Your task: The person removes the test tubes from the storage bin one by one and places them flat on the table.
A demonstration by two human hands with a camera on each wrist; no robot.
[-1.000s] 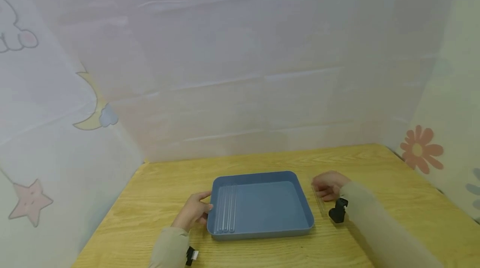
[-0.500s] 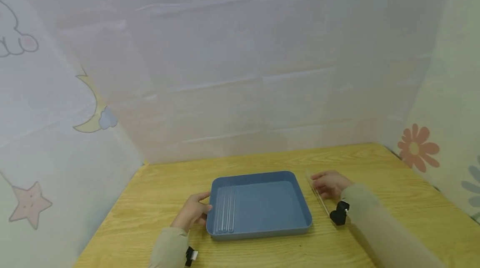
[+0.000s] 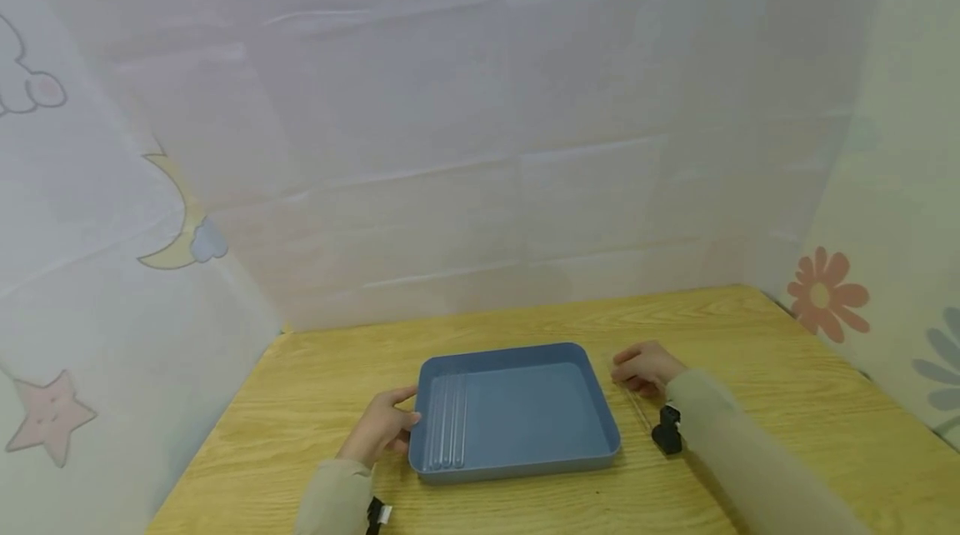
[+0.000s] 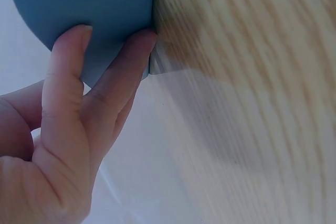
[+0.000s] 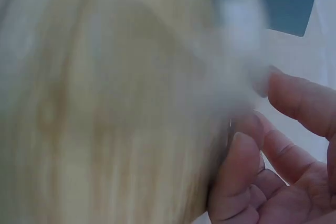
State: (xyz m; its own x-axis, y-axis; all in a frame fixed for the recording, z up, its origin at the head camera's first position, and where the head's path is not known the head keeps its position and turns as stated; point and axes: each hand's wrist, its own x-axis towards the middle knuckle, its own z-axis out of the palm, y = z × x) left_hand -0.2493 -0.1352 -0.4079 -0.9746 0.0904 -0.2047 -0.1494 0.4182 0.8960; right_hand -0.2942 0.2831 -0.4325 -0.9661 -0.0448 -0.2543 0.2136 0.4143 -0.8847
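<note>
1. The fingers (image 5: 296, 98) of the right hand (image 3: 648, 368) pinch a clear tube (image 3: 640, 412). From close up the tube is just a pale blur, so it is hard to see how each finger sits on it.
2. The tube slants, with its near end by the wrist. It is just to the right of the blue tray (image 3: 536, 410), outside it. I cannot tell if it touches the bench.
3. The left hand (image 3: 382, 425) has its fingers almost straight. They press on the outside of the tray's left wall, and one tip is low down, by the bottom edge.
4. The tray sits flat on the yellow wooden bench (image 3: 517, 506), between the two hands.
5. More tubes (image 3: 447, 427) lie in the tray. They are side by side at its left end, with their round ends near the person. The rest of the tray floor is bare.
6. Both arms have pale sleeves (image 3: 750, 452), and a small black camera (image 3: 667, 432) is on the right wrist.
7. Behind the bench hangs a pale, creased sheet (image 3: 450, 135). At the sides are a moon (image 3: 168, 256), a pink star (image 3: 52, 416) and a red flower (image 3: 832, 297).
</note>
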